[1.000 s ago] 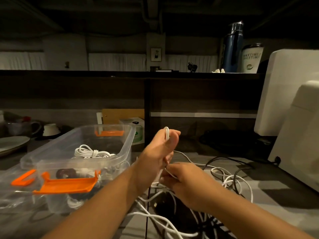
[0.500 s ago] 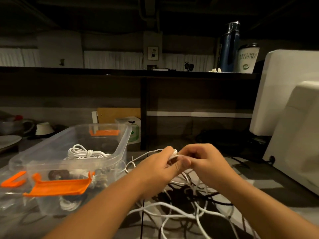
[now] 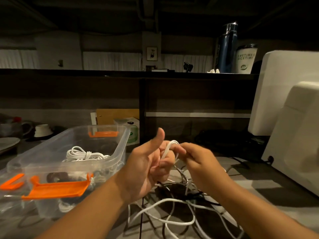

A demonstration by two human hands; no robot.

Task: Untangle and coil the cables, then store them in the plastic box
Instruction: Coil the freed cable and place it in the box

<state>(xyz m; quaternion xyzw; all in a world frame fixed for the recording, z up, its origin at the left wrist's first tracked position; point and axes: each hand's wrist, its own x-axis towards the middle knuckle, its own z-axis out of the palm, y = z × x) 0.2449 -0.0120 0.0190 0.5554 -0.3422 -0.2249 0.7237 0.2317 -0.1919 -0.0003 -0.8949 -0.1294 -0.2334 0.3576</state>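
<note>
— Desk (image 3: 250,180), dim light. Count?
— One plastic box (image 3: 121,152), one white coil (image 3: 82,153) inside. Right of box: left hand (image 3: 145,169) curls round, right hand (image 3: 198,163) pinches, one white cable loop (image 3: 170,146); one tangle (image 3: 172,204).

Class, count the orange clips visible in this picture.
3 orange clips: one on the plastic box's far wall, one on its near wall, one left of it; others may be hidden.
</note>
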